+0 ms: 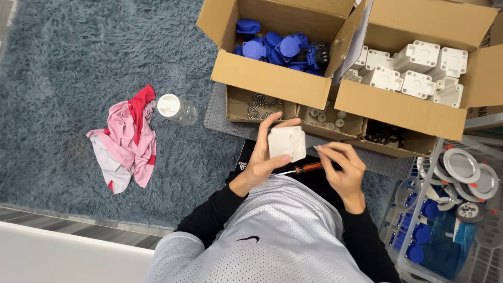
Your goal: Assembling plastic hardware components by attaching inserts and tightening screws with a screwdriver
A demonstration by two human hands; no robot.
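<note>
Left hand (pixel 260 162) gripping white socket housing (pixel 286 143); right hand (pixel 341 169) pinched closed, perhaps on a screw; screwdriver (pixel 304 169) lying unused; assembly unfinished.

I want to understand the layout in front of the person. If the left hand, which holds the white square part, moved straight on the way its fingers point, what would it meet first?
Probably the small cardboard tray of metal screws, directly beyond the left hand and its white square part. Depth is unclear, so it might pass above it.
</note>
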